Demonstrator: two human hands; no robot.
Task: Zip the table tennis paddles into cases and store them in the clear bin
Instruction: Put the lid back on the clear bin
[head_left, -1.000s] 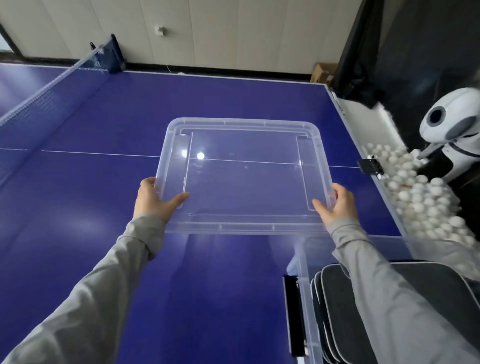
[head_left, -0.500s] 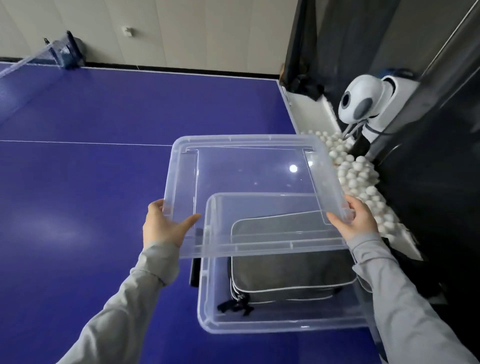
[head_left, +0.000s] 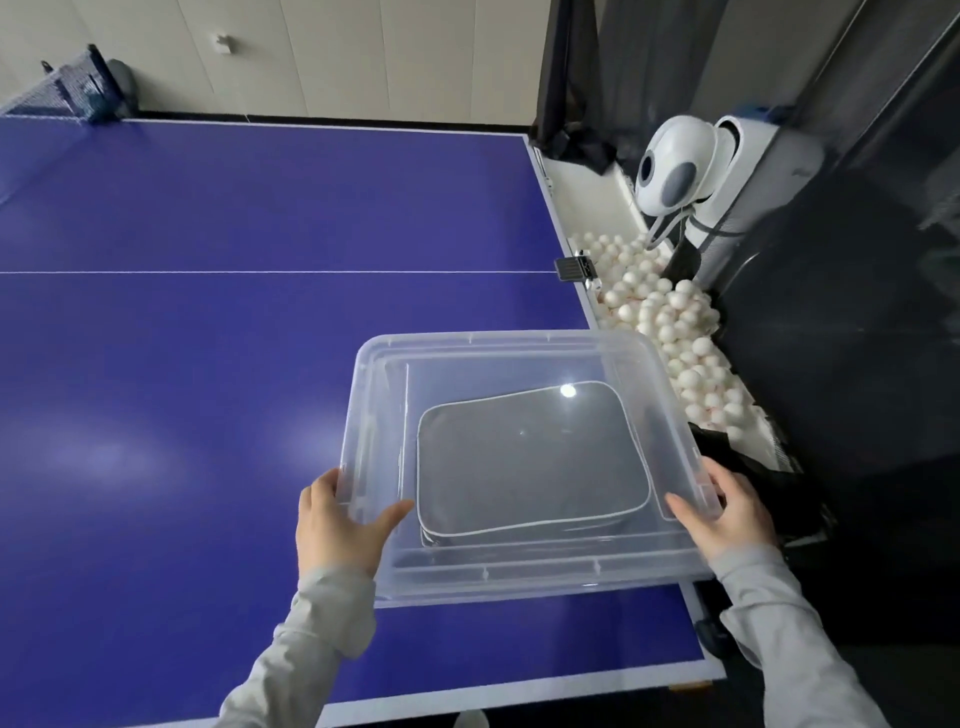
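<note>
Both grips, left hand (head_left: 336, 525), right hand (head_left: 727, 512), pinch lid (head_left: 509, 358); white balls (head_left: 670, 312) beside.

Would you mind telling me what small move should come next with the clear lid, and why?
Probably press the clear plastic lid straight down until it seats. It already lies over the clear plastic bin, lined up with the rim, with the grey zipped paddle case visible through it. The left hand and right hand grip its two near corners, well placed to push.
</note>
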